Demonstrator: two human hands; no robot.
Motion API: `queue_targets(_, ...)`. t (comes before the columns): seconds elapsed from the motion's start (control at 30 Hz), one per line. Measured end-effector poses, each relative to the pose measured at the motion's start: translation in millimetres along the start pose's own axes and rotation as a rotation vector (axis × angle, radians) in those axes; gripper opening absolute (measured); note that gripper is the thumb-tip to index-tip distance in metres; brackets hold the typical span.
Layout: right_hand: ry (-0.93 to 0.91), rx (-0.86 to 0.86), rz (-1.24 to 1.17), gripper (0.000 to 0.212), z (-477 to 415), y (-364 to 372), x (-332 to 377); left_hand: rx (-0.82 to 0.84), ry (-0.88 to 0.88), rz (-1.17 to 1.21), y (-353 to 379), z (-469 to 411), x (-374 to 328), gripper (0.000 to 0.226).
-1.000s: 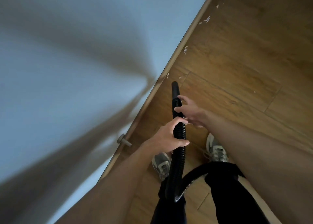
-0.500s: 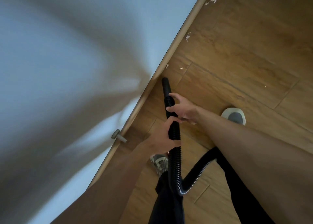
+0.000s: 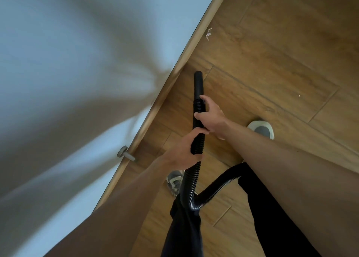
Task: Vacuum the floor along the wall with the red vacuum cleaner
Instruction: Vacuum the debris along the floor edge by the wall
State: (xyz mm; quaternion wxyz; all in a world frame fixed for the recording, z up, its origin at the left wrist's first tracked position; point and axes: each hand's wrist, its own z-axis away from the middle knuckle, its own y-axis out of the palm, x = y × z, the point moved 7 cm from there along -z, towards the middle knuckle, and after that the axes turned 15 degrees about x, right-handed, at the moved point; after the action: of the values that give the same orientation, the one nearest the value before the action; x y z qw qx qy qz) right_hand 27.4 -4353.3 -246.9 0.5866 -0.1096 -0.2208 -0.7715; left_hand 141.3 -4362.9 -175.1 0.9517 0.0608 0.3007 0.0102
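Dim light, soft shadows, warped edges

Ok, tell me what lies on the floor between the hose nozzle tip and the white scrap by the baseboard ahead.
Head view: bare wood floor, crossed by one plank seam, between the nozzle tip and the white scrap. No other debris shows there.

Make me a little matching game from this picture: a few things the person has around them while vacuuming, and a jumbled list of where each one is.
Things
1. hose nozzle
2. door stopper
3. white scraps
4. left hand

Places
A. sticking out from the skirting board, left of the left arm
B. gripping the ribbed hose, below the right hand
C. lying on the wooden floor beside the skirting board, ahead of the nozzle
D. pointing at the floor close to the skirting board

Pairs: 1-D, 2-A, 3-C, 4-B
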Motion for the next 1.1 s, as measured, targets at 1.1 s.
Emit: queue_targets(1.1, 0.018, 0.032, -0.062, 0.073, -23.2, -67.8, 68.3, -0.027, 0.083, -0.094, -59.3, -43.9, -55.5, 0.063)
